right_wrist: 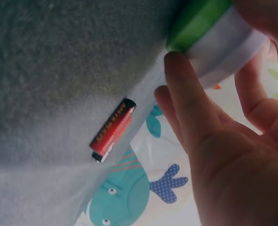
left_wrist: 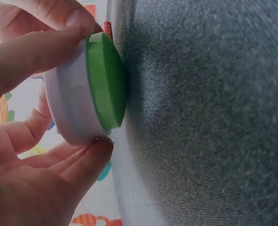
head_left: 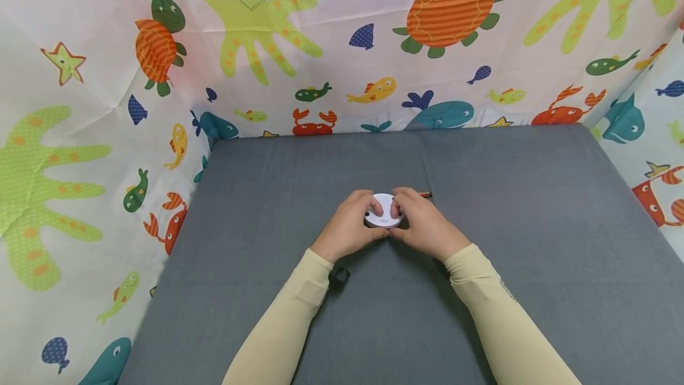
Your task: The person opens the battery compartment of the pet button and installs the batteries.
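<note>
A small round white device (head_left: 385, 202) with a dotted, perforated face is held between both hands over the grey table. In the left wrist view its side shows a white body (left_wrist: 68, 96) and a green base (left_wrist: 105, 84) close against the cloth. My left hand (head_left: 348, 226) grips its left edge, thumb at the near side. From the right, my right hand (head_left: 428, 228) grips the opposite edge, fingers bent over the top. A red and black battery (right_wrist: 113, 131) lies on the table just beyond the right hand.
Grey cloth covers the table (head_left: 256, 207). Behind it and along both sides hangs a white curtain (head_left: 299, 22) printed with sea animals. A small black object (head_left: 339, 278) sits under the left wrist.
</note>
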### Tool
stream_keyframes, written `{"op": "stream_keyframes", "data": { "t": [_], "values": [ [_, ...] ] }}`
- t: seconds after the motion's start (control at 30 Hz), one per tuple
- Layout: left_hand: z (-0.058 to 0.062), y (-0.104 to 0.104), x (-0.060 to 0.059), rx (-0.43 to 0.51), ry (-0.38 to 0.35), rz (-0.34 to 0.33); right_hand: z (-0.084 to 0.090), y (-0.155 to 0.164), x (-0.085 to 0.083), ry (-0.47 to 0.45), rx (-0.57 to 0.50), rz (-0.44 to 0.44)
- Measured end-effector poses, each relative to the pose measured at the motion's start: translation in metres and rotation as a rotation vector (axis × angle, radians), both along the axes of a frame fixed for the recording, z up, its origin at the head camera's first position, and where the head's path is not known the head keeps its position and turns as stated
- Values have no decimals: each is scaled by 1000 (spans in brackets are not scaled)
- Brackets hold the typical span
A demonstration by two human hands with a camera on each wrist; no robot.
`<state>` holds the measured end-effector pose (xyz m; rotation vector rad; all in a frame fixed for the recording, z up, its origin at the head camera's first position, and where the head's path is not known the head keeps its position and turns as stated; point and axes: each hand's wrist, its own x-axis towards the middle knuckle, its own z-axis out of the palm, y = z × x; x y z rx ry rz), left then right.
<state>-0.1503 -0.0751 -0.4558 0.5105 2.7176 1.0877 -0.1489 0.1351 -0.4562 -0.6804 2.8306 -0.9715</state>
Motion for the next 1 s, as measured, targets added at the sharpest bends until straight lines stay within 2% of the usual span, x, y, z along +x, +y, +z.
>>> {"op": "stream_keyframes", "data": {
  "t": [0.17, 0.57, 0.8, 1.0],
  "values": [
    [0, 1, 1, -8, 26, -16, 6, 2, 3, -7, 27, 8],
    [-3, 4, 2, -33, 46, 10, 8, -1, 1, 111, 18, 71],
    [-5, 5, 0, -87, 77, -24, 8, -1, 0, 147, 36, 109],
    [-4, 6, 2, -100, 75, -37, 9, -1, 2, 173, 69, 134]
  ]
}}
